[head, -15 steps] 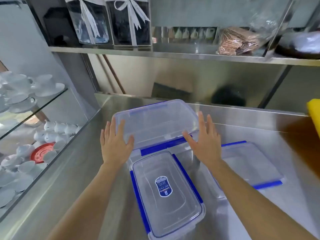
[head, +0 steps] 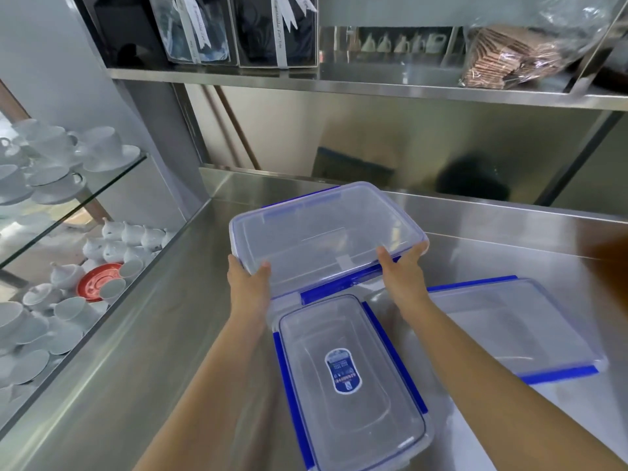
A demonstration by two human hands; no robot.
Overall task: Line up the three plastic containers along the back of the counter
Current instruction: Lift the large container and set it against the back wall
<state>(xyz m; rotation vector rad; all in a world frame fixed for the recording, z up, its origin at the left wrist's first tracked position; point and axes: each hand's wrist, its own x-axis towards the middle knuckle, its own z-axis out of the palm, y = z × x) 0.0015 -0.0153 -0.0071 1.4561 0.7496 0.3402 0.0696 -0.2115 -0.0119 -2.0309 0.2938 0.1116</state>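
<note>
Three clear plastic containers with blue clips are on the steel counter (head: 142,351). The large container (head: 326,236) lies farthest back, slightly skewed. My left hand (head: 249,283) grips its near-left corner and my right hand (head: 402,270) grips its near-right corner. The small container (head: 350,385) with a blue label on its lid sits close to me, lengthwise, between my forearms. The flat container (head: 516,331) lies to the right, partly behind my right arm.
A steel backsplash ledge (head: 475,212) runs along the counter's back under a shelf (head: 373,83) with boxed items and a bag. A glass case (head: 68,205) of white cups, teapots and a red saucer borders the left.
Both hands went from hovering open above the large container's near edge to closing on its near corners. The view moved closer.
</note>
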